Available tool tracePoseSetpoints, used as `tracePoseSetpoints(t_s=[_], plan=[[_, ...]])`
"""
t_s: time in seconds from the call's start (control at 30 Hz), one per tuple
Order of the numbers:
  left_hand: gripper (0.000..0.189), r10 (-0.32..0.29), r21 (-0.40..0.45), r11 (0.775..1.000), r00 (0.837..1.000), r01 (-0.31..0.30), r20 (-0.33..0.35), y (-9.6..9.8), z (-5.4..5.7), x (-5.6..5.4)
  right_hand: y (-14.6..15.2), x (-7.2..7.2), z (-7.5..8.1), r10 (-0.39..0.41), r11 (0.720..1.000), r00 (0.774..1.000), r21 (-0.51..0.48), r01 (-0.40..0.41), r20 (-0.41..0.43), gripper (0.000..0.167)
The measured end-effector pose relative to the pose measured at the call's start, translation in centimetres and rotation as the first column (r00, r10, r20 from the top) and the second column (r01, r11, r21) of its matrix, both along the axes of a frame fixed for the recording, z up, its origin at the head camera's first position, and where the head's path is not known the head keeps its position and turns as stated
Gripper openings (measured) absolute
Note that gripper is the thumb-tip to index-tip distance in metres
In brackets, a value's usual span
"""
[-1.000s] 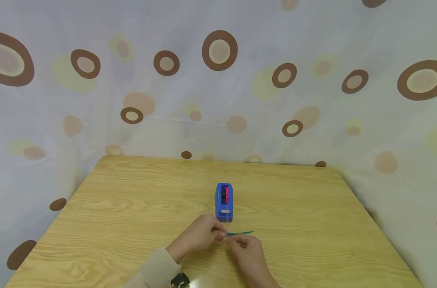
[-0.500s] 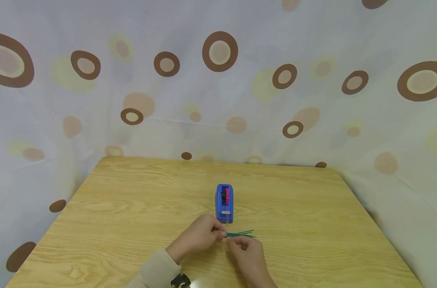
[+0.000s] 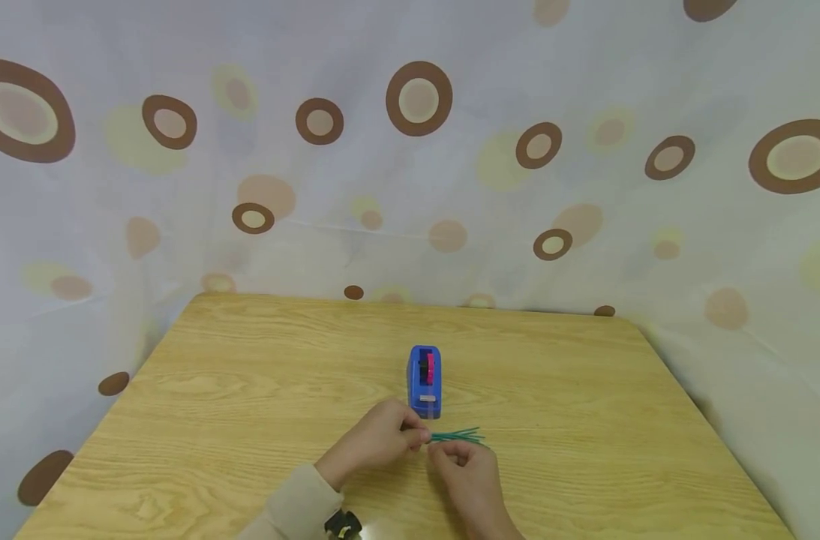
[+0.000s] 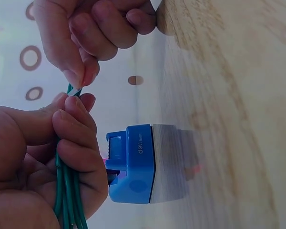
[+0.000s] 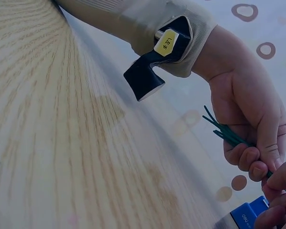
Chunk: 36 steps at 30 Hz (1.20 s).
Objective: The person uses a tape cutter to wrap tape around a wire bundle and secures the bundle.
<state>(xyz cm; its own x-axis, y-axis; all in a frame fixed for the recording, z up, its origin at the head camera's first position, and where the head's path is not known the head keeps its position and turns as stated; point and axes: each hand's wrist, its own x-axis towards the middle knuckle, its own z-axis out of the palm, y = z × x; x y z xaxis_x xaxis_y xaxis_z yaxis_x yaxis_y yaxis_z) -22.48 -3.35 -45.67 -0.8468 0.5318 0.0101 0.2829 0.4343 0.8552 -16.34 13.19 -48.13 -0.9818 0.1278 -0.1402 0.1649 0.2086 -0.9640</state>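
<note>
We are seeing a wood-grained table (image 3: 558, 375), and behind it a pale backdrop (image 3: 410, 180) is showing brown-ringed ovals (image 3: 419, 99).

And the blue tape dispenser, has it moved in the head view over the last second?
No. Judged against the table, the blue tape dispenser sits where it did; both shift slightly rightward together, so the camera moved.

Behind the table (image 3: 572, 420) hangs a curtain (image 3: 410, 187); on the table stands a tape dispenser (image 3: 415, 391); before it, the left hand (image 3: 379, 439) is left of the right hand (image 3: 473, 480); strands (image 3: 457, 436) in the left hand reach out rightward, beyond the right hand
</note>
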Motion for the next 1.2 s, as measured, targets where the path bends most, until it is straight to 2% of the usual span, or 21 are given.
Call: tracePoseSetpoints(t_s=[0.4,0.87,1.2], plan=[[0.021,0.025,0.005,1.0,1.0,-0.025,-0.005,0.2,-0.1,0.2,0.1,0.2,0.1,-0.007,1.0,1.0,0.011,0.007,0.018,0.022],[0.022,0.027,-0.016,0.999,0.999,-0.027,-0.022,0.5,0.4,0.0,0.7,0.6,1.0,0.046,0.999,0.998,0.002,-0.046,0.049,0.021],[0.023,0.025,-0.05,0.998,1.0,-0.024,0.008,0.1,0.6,0.1,2.1,0.6,2.9,0.163,0.986,0.984,0.016,-0.165,0.073,0.023]])
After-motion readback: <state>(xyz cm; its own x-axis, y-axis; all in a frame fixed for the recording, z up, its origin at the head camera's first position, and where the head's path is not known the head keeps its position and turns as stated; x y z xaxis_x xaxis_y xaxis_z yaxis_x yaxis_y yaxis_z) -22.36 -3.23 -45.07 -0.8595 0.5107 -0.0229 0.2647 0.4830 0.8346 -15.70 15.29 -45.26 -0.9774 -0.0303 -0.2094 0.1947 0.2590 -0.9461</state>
